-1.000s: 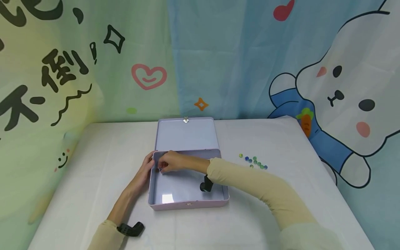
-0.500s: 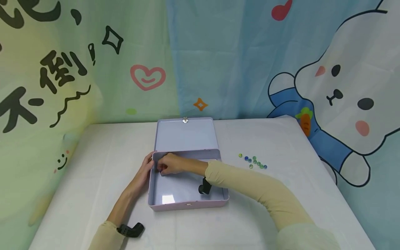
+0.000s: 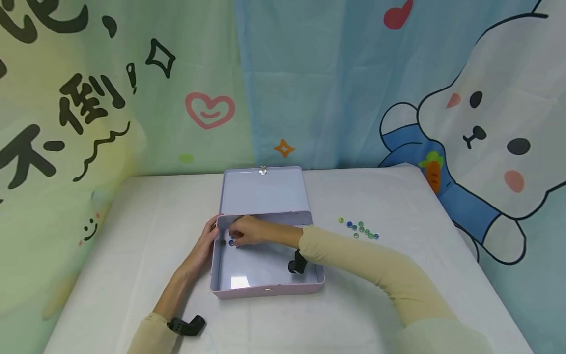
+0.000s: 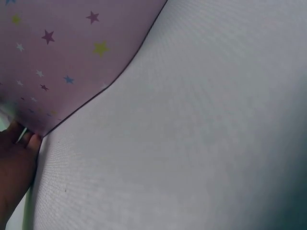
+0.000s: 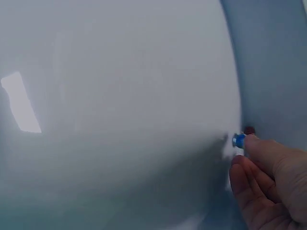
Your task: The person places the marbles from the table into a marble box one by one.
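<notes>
A shallow tin box [image 3: 267,289], pale lilac inside, stands on the table with its lid [image 3: 265,191] folded back. Against its left wall lies my left hand [image 3: 205,243], fingers extended along the far corner. The left wrist view shows the box's pink, star-printed side [image 4: 72,52] with the fingertips at its corner. Inside, at the far left, my right hand [image 3: 249,230] hovers low, fingers loosely bent. A blue marble [image 3: 231,242] lies right by its fingertips; in the right wrist view the thumb overlaps this marble [image 5: 238,140]. Beside it sits a small dark reddish thing [image 3: 223,242], partly hidden.
Several green, blue and yellowish marbles [image 3: 361,229] lie loose on the white tablecloth [image 3: 376,196] right of the box. A printed curtain [image 3: 292,83] hangs behind the table. Each wrist wears a black camera mount [image 3: 187,326].
My right hand has shifted slightly right, away from the box's left wall. The blue marble and dark thing now show beside its fingertips. My left hand stays in place.
</notes>
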The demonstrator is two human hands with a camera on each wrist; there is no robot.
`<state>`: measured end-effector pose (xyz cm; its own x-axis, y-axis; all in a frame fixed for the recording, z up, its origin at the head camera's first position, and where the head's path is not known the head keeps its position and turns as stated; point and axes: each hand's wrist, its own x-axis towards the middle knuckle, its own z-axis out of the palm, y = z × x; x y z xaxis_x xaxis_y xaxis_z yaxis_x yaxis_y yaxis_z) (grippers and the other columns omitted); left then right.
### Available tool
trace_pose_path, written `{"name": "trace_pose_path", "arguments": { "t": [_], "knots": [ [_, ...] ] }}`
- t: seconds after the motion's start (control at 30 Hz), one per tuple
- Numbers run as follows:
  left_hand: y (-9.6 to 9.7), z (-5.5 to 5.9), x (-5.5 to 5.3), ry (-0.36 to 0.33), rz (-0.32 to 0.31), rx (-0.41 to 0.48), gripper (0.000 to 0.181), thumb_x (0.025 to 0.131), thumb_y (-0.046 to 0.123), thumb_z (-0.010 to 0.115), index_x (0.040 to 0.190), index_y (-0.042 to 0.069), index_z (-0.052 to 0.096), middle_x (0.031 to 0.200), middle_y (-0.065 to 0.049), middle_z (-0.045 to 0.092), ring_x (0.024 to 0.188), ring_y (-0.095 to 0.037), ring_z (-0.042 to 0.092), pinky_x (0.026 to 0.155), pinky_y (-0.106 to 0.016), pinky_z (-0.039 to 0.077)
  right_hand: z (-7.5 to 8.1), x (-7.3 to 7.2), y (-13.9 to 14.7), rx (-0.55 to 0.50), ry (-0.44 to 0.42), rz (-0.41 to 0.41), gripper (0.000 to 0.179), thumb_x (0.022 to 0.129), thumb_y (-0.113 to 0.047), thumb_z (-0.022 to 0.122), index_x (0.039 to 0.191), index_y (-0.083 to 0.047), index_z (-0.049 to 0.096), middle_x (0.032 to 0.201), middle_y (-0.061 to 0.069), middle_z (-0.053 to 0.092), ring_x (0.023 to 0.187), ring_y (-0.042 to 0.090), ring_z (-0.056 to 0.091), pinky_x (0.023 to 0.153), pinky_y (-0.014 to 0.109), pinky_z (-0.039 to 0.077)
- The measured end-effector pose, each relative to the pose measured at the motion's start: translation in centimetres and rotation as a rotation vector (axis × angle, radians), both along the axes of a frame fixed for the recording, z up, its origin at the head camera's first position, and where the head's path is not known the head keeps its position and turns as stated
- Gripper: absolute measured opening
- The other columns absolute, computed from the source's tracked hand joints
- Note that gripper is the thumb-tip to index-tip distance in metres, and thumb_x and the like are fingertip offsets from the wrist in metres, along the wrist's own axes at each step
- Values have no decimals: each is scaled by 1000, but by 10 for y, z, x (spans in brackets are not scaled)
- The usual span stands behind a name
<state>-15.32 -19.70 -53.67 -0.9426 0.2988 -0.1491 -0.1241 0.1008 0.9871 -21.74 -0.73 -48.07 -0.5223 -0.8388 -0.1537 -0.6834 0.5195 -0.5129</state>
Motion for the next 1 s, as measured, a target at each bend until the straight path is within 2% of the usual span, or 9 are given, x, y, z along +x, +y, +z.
{"name": "trace_pose_path", "arguments": {
  "t": [0.23,0.43,0.6,0.7,0.83,1.0],
  "knots": [
    [0,1,1,-12,3,3,55,105,39,24,154,20,10,162,-16,5,148,-38,7,117,-59,4,23,-1,31,-61,-93,-32,25,90,-11,67,112,1,68,96,8,71,83,12,60,75,16,47],
    [0,0,-1,-5,2,-6,56,104,39,24,154,19,10,163,-14,6,149,-38,6,118,-59,3,37,-1,59,-166,-131,-75,26,90,-15,69,112,-2,69,98,6,72,87,10,63,79,16,50],
    [1,-3,0,-7,3,-13,54,105,39,24,154,21,11,162,-13,7,149,-39,7,118,-59,2,51,4,89,-236,-195,-130,26,90,-17,69,113,-6,70,99,4,72,88,7,63,80,17,51],
    [1,-4,1,-16,-1,-12,54,105,40,24,154,22,11,162,-13,7,149,-38,7,118,-59,2,65,5,113,-275,-217,-199,26,89,-17,69,113,-6,70,99,5,72,89,10,63,80,20,52],
    [0,-3,1,-8,-15,9,54,105,39,24,154,21,10,161,-14,8,147,-38,11,117,-58,6,81,-3,151,-336,-223,-325,27,91,-17,67,115,-6,68,103,9,71,89,14,64,80,25,54],
    [-1,0,0,9,-44,44,54,105,38,24,153,19,8,160,-15,11,145,-38,14,114,-56,10,89,-15,204,-350,-176,-468,29,93,-22,65,119,-8,66,103,10,70,89,17,65,78,25,55]
  ]
}}
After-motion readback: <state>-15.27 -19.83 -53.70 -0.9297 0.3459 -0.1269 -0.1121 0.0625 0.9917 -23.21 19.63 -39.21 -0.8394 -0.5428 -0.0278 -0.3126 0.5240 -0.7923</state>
